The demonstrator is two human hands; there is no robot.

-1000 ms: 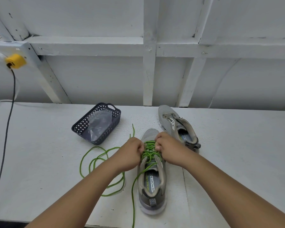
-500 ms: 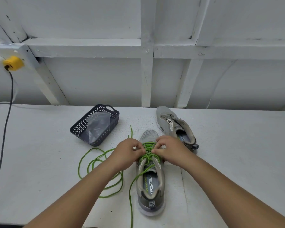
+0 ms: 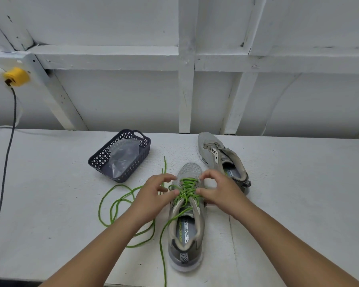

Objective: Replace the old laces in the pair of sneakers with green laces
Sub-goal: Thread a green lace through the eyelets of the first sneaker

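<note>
Near grey sneaker half-laced with green lace; far sneaker unlaced.

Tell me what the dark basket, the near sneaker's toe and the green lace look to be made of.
Dark basket: looks like moulded plastic, matte, with a pierced lattice wall.
Near sneaker toe: seemingly knit mesh fabric, grey, finely speckled, dull.
Green lace: probably round woven cord, matte; it bends in loose loops on the table. The weave is too small to confirm.
</note>
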